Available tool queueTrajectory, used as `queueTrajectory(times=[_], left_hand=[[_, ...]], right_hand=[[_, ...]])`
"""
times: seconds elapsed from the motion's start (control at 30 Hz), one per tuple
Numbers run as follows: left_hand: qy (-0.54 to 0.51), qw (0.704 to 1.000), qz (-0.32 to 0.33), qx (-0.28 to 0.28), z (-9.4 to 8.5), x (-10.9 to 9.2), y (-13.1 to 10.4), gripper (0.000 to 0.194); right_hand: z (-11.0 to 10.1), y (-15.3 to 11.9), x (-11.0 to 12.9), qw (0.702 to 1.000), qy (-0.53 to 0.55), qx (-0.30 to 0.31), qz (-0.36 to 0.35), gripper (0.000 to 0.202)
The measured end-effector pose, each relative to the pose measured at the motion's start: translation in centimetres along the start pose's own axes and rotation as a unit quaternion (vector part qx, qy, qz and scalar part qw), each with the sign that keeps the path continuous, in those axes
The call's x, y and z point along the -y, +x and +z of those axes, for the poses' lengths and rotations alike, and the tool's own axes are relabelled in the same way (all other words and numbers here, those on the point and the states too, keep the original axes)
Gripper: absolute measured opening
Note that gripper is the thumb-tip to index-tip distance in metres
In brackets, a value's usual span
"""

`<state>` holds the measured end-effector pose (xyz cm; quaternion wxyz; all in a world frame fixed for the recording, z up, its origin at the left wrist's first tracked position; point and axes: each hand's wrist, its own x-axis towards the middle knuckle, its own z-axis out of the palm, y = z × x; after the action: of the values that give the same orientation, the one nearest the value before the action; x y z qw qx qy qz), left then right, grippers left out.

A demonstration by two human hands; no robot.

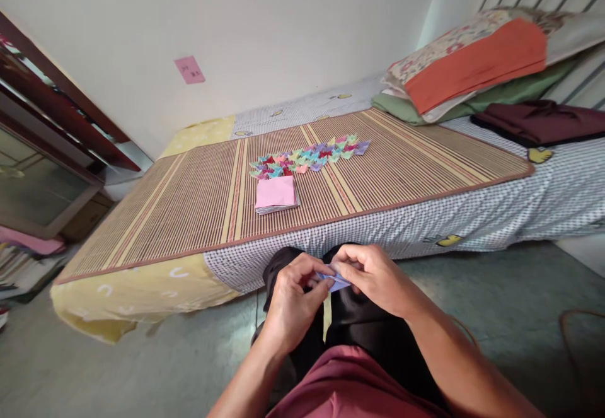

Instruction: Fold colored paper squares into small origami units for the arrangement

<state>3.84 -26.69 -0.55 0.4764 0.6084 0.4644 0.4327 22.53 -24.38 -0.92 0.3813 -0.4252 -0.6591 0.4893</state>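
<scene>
A small folded piece of blue-violet paper (338,282) is held between my two hands, above my lap. My left hand (297,298) pinches its left side with thumb and fingers. On the other side, my right hand (368,276) grips the upper right part, thumb lying across the top. The fingers partly cover the paper, so its full shape is hidden. On the mat beyond sit a stack of square paper sheets (275,192), pink on top, and several small folded paper pieces (312,156) in many colours, set close together in rows.
A striped bamboo mat (198,197) covers much of the bed. Pillows and folded cloths (477,68) lie at the right, beside a dark maroon cloth (543,121). A pink note (190,70) is on the wall. A glass-fronted cabinet (38,172) stands at the left.
</scene>
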Motion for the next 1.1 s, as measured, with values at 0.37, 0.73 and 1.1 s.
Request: queueTrajectory(times=[0.37,0.73,1.1], left_hand=[[-0.124,0.987,-0.063,-0.082,0.4,0.2,0.2,0.024],[-0.049,0.993,-0.005,-0.108,0.3,0.6,-0.2,0.01],[-0.148,0.983,-0.058,-0.096,0.4,0.2,0.1,0.02]], right_hand=[[0.2,-0.8,0.8,0.996,0.008,-0.059,-0.059,0.018],[2.0,-0.4,0.1,0.974,-0.105,-0.114,-0.167,0.014],[2.5,-0.5,0.3,0.964,-0.091,-0.143,-0.205,0.018]])
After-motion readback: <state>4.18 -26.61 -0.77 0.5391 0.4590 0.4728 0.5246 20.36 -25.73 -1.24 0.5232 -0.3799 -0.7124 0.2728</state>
